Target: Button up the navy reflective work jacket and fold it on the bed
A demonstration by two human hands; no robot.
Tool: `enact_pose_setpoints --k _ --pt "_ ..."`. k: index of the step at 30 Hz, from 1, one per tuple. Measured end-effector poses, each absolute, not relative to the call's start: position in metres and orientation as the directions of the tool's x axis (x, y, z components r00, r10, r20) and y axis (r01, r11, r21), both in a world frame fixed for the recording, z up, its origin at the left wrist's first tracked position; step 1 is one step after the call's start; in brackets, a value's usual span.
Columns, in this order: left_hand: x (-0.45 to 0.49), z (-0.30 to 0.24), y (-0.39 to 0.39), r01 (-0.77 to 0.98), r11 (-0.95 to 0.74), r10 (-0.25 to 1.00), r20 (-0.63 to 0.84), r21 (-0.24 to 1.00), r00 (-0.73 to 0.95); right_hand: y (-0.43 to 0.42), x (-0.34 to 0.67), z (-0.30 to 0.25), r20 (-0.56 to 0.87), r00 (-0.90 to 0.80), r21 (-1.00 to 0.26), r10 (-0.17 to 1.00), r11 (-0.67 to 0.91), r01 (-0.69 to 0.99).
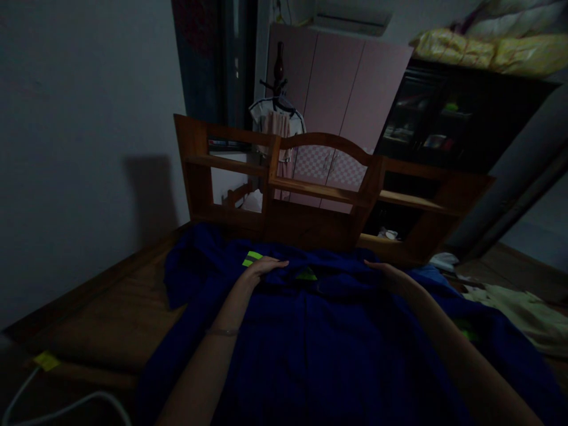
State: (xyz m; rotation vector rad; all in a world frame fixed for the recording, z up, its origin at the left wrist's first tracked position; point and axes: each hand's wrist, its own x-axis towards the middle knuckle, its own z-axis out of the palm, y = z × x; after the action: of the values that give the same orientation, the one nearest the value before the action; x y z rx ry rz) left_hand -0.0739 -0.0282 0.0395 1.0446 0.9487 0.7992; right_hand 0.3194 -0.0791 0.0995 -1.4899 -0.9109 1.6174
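Note:
A dark blue garment (306,349) with yellow-green reflective strips lies spread over the wooden surface, its far part bunched in folds. My left hand (262,268) rests on the folds beside one reflective strip (252,258), its fingers stretched out to the right and holding nothing. Across from it, my right hand (390,273) touches the cloth at the far right, a finger or thumb pointing inward; its other fingers are hard to see in the dim light. A second strip (306,274) shows between the two hands. A thin bracelet (223,332) circles my left wrist.
A wooden shelf unit (310,190) stands just beyond the garment. White wall (89,148) rises on the left. A white cable (84,399) with a yellow tag lies at the lower left. Pale cloth (523,316) lies at the right. Behind stand a pink wardrobe (335,89) and a dark cabinet (465,112).

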Motion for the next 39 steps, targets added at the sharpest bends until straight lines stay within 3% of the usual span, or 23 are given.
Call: enact_pose_setpoints --k 6,9,12,15,17,19,21,24,28,31,33,36,39 --pt "-0.077 0.042 -0.026 -0.272 0.398 0.872 -0.269 0.876 0.409 -0.079 0.310 0.100 -0.499 -0.042 -0.865 0.865 -0.501 -0.031" --pt "-0.077 0.043 -0.028 -0.367 0.482 0.836 -0.291 0.796 0.465 -0.078 0.302 0.098 -0.501 0.011 -0.858 0.865 -0.499 0.120" --pt "-0.076 0.043 -0.027 -0.407 0.518 0.831 -0.332 0.752 0.445 -0.081 0.294 0.095 -0.315 0.129 -0.828 0.940 -0.338 0.448" --pt "-0.075 0.045 -0.027 -0.431 0.489 0.865 -0.360 0.758 0.349 -0.095 0.283 0.095 -0.042 0.229 -0.743 0.973 -0.184 0.643" --pt "-0.075 0.047 -0.027 -0.437 0.465 0.879 -0.343 0.770 0.331 -0.109 0.274 0.096 0.276 0.190 -0.581 0.942 0.006 0.814" --pt "-0.076 0.049 -0.029 -0.420 0.468 0.874 -0.338 0.777 0.350 -0.124 0.263 0.097 0.524 -0.031 -0.258 0.851 0.193 0.947" --pt "-0.079 0.049 -0.031 -0.395 0.483 0.860 -0.336 0.782 0.385 -0.135 0.254 0.095 0.537 -0.224 -0.017 0.813 0.276 0.961" --pt "-0.086 0.048 -0.035 -0.404 0.462 0.856 -0.277 0.790 0.438 -0.139 0.252 0.084 0.493 -0.203 0.079 0.846 0.188 0.979" --pt "-0.094 0.045 -0.040 -0.452 0.353 0.897 -0.159 0.819 0.412 -0.125 0.271 0.066 0.380 0.028 -0.018 0.925 -0.023 1.000" --pt "-0.093 0.048 -0.045 -0.472 0.254 0.920 -0.060 0.844 0.388 -0.115 0.288 0.062 0.284 0.080 -0.143 0.956 -0.040 0.989" --pt "-0.090 0.055 -0.051 -0.500 0.173 0.922 0.038 0.849 0.384 -0.113 0.294 0.065 0.285 0.120 -0.300 0.951 -0.031 0.953" --pt "-0.084 0.068 -0.061 -0.550 0.078 0.898 0.181 0.832 0.401 -0.113 0.295 0.077 0.184 0.248 -0.715 0.951 -0.044 0.698" --pt "-0.075 0.075 -0.063 -0.602 0.030 0.903 0.237 0.798 0.359 -0.110 0.288 0.089 0.018 0.276 -0.925 0.961 -0.089 0.370"
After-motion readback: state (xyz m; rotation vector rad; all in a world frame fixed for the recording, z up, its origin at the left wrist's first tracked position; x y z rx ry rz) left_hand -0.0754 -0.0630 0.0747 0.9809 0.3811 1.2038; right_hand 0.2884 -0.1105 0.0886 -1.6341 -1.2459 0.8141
